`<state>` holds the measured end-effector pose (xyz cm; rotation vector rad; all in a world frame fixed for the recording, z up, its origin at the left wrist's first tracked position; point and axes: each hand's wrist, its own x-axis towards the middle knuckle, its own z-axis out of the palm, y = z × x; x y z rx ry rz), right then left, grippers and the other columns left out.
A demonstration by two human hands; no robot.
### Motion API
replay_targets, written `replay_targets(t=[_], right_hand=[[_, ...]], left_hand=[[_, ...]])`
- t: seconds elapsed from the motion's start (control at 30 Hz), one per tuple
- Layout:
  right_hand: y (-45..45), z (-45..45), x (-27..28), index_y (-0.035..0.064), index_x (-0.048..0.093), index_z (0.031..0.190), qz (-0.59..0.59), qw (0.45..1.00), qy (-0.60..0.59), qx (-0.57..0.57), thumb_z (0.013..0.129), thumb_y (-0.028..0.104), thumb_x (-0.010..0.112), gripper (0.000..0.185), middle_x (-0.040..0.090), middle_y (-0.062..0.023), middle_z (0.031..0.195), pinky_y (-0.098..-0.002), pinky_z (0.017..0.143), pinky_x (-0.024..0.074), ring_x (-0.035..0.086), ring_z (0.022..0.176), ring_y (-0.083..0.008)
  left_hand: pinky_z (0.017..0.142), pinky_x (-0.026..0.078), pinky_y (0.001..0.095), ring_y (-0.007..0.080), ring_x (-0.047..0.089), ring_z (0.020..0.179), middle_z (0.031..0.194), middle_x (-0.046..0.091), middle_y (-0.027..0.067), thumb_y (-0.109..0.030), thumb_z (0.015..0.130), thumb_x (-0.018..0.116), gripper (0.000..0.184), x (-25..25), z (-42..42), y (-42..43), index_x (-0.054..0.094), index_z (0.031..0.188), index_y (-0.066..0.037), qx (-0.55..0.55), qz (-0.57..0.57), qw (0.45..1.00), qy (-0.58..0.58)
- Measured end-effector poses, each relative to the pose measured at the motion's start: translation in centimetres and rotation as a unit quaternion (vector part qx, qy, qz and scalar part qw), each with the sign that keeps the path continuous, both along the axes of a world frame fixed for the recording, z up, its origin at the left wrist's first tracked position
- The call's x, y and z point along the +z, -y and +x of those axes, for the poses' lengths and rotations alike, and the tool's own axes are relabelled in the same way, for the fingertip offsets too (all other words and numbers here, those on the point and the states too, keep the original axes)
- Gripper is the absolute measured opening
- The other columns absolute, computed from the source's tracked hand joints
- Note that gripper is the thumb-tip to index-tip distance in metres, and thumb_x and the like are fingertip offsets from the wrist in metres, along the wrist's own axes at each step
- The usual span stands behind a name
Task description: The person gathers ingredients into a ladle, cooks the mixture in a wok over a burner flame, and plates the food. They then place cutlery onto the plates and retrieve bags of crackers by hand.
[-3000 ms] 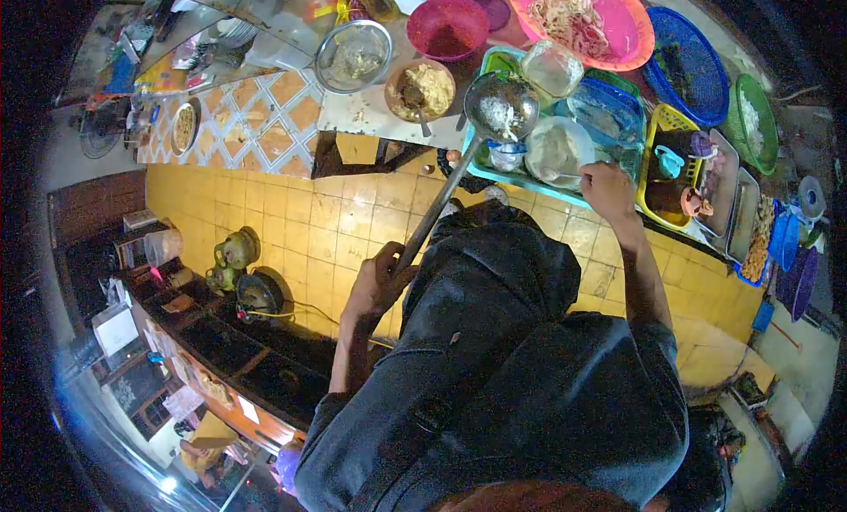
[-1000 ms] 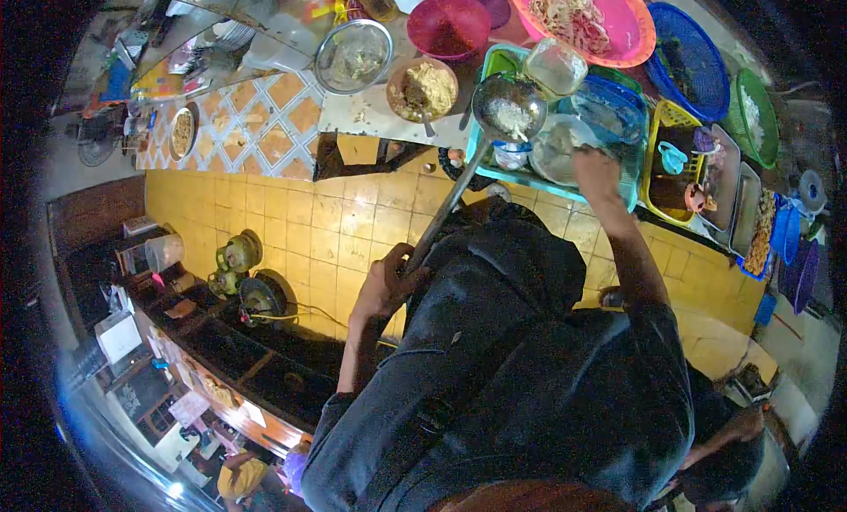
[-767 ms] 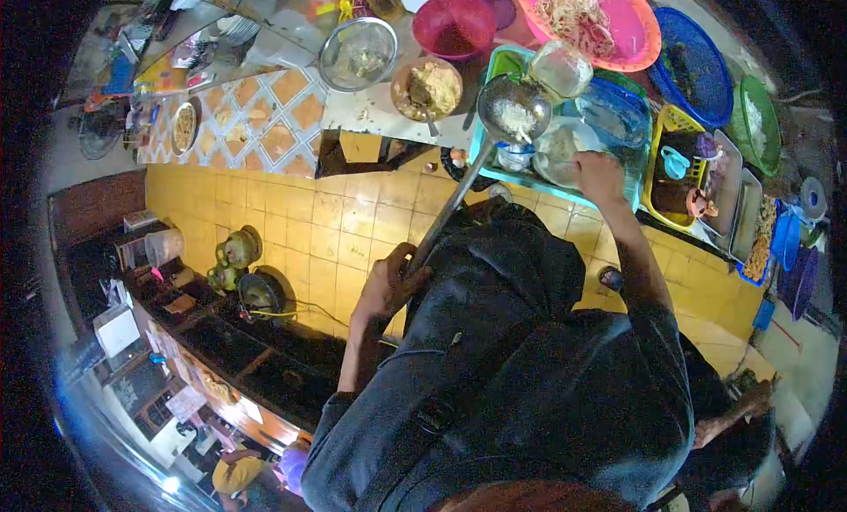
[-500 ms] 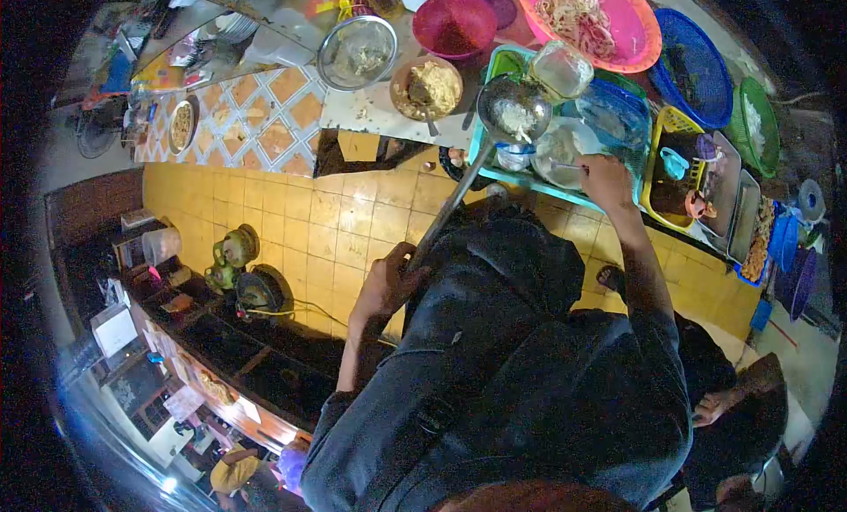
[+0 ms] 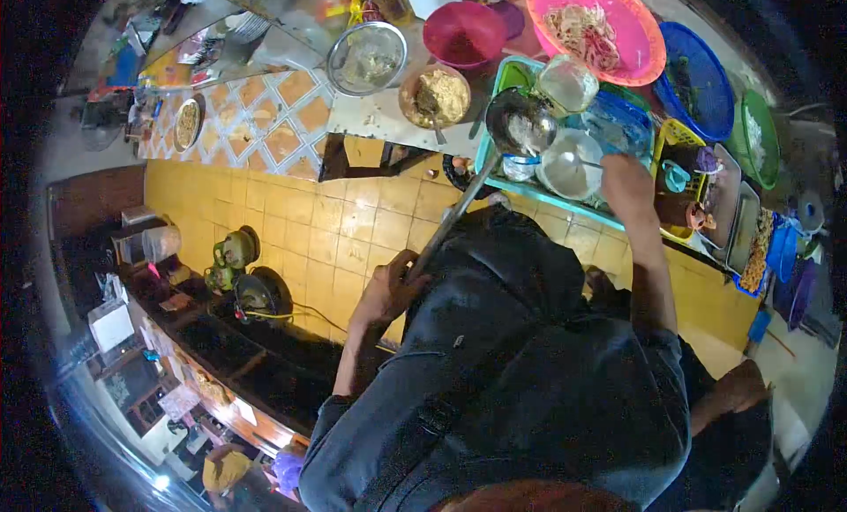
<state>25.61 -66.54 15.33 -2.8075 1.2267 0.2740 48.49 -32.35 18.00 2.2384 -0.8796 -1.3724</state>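
Left grip [image 5: 388, 291] closed round the long ladle [image 5: 505, 116] by its handle, white powder [image 5: 529, 139] in its bowl, above a teal tray [image 5: 565, 201]. Right grip [image 5: 628, 187] pinching a spoon [image 5: 588, 162], its end at the pale tub [image 5: 567, 176] there. A second ago this grip overlapped the tub; now drawn clear.

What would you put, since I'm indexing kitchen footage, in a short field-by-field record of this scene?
Left hand: grips the long handle of a ladle
Ladle contents: something white; whether its bowl rests on anything is unclear
Right hand: holds a spoon, tip inside a round tub
Tub location: turquoise tray
Nearby: pink basin with pale and reddish shreds
Floor: yellow tiles
Other person: arm, lower right
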Motion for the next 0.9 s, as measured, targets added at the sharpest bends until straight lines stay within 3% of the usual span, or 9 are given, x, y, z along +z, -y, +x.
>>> replay_targets(t=[0.2, 0.27, 0.33, 0.47, 0.57, 0.63, 0.73, 0.77, 0.9], right_hand=[[-1.8, -2.3, -4.5, 0.0066, 0.059, 0.098, -0.078, 0.987, 0.141, -0.018, 0.073, 0.015, 0.063, 0.026, 0.063, -0.0138, 0.090, -0.0429, 0.069, 0.0486, 0.060, 0.084, -0.0306], [-0.1, -4.2, -3.6, 0.0055, 0.058, 0.097, -0.101, 0.973, 0.177, -0.111, 0.075, 0.018, 0.062, 0.025, 0.063, -0.0134, 0.088, -0.0420, 0.069, 0.0486, 0.060, 0.082, -0.0310], [0.3, -5.1, 1.0, 0.0055, 0.054, 0.098, -0.120, 0.828, 0.383, -0.392, 0.077, 0.023, 0.062, 0.028, 0.063, -0.0149, 0.090, -0.0405, 0.068, 0.0483, 0.061, 0.081, -0.0328], [0.9, -12.4, -0.9, 0.0019, 0.037, 0.113, -0.118, 0.754, 0.221, -0.606, 0.074, 0.035, 0.067, 0.059, 0.061, -0.0238, 0.095, -0.0441, 0.071, 0.0483, 0.060, 0.089, -0.0383], [3.1, -17.3, -6.4, -0.0021, 0.032, 0.121, -0.143, 0.755, 0.242, -0.592, 0.071, 0.037, 0.072, 0.075, 0.060, -0.0248, 0.100, -0.0430, 0.075, 0.0480, 0.060, 0.092, -0.0372], [6.1, -20.3, -13.7, -0.0052, 0.026, 0.125, -0.110, 0.672, 0.676, -0.281, 0.065, 0.037, 0.078, 0.091, 0.059, -0.0227, 0.104, -0.0394, 0.078, 0.0470, 0.060, 0.095, -0.0332], [6.3, -19.2, -13.2, 0.0062, 0.021, 0.132, -0.086, 0.686, 0.646, -0.324, 0.067, 0.009, 0.077, 0.086, 0.052, -0.0168, 0.117, -0.0358, 0.082, 0.0475, 0.051, 0.107, -0.0240], [5.3, -17.9, -11.7, 0.0013, 0.024, 0.129, -0.229, 0.780, 0.440, -0.381, 0.064, 0.011, 0.079, 0.085, 0.052, -0.0165, 0.118, -0.0347, 0.086, 0.0456, 0.052, 0.106, -0.0251], [6.7, -16.3, -3.7, 0.0023, 0.022, 0.136, -0.196, 0.863, 0.375, -0.275, 0.065, 0.031, 0.076, 0.093, 0.054, -0.0234, 0.115, -0.0414, 0.083, 0.0444, 0.052, 0.104, -0.0400]], left_hand=[[0.054, 0.044, 0.0312, 0.0168, 0.057, 0.058, 0.068, 0.061, 0.0142, -0.018, 0.080, 0.065, 0.032, 0.4, 0.1, 0.2, 0.053, 0.105, -0.003, 0.058, 0.006, 0.996, -0.062], [0.044, 0.037, 0.0278, 0.0112, 0.049, 0.049, 0.061, 0.058, 0.0079, -0.015, 0.080, 0.064, 0.029, 0.5, 0.5, 0.0, 0.053, 0.104, -0.002, 0.052, 0.005, 0.997, -0.058], [0.043, 0.035, 0.0263, 0.0090, 0.046, 0.048, 0.059, 0.055, 0.0048, -0.015, 0.081, 0.064, 0.025, 2.5, 0.3, 0.7, 0.053, 0.101, -0.003, 0.082, 0.050, 0.992, -0.079], [0.041, 0.032, 0.0249, 0.0070, 0.042, 0.046, 0.059, 0.052, 0.0022, -0.014, 0.080, 0.065, 0.024, 1.3, 1.0, -0.6, 0.053, 0.098, -0.003, 0.063, -0.003, 0.994, -0.093], [0.042, 0.033, 0.0254, 0.0067, 0.043, 0.048, 0.059, 0.053, 0.0028, -0.015, 0.080, 0.065, 0.025, 4.4, 0.7, 2.4, 0.053, 0.099, -0.003, 0.040, 0.008, 0.995, -0.093], [0.043, 0.034, 0.0259, 0.0072, 0.044, 0.049, 0.061, 0.055, 0.0034, -0.015, 0.081, 0.065, 0.026, 4.9, 0.5, 3.8, 0.053, 0.099, -0.002, 0.021, -0.018, 0.991, -0.129], [0.044, 0.034, 0.0260, 0.0084, 0.045, 0.050, 0.063, 0.057, 0.0045, -0.014, 0.082, 0.063, 0.026, 4.8, 0.0, 5.3, 0.052, 0.101, -0.001, 0.015, -0.075, 0.982, -0.172], [0.047, 0.035, 0.0256, 0.0089, 0.046, 0.051, 0.067, 0.059, 0.0060, -0.011, 0.083, 0.061, 0.024, 4.1, 0.2, 5.5, 0.052, 0.103, -0.001, 0.006, -0.097, 0.974, -0.204], [0.053, 0.039, 0.0255, 0.0095, 0.049, 0.058, 0.071, 0.060, 0.0062, -0.009, 0.083, 0.060, 0.023, 3.4, 0.3, 6.9, 0.051, 0.103, -0.002, -0.026, -0.105, 0.974, -0.197]])
